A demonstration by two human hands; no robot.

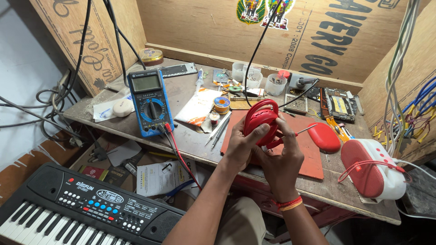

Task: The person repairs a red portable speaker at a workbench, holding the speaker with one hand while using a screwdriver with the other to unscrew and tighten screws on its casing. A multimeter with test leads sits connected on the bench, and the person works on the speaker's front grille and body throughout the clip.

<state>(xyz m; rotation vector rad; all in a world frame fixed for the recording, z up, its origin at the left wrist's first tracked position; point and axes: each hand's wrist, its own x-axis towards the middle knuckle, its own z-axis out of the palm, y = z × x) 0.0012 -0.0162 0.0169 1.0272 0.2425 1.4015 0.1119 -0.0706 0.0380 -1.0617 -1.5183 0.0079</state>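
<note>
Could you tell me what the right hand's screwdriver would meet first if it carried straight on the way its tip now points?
The right hand holds a screwdriver pointing up and right. Extended, that line probably passes just above the loose red oval cover and first meets the circuit board behind; depth is unclear.

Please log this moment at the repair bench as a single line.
left hand: holds red speaker shell upright | right hand: holds red-handled screwdriver against shell | over red mat | multimeter left

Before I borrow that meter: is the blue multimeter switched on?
Cannot tell. The blue multimeter lies face up on the workbench with a greyish screen showing no digits I can make out.
</note>
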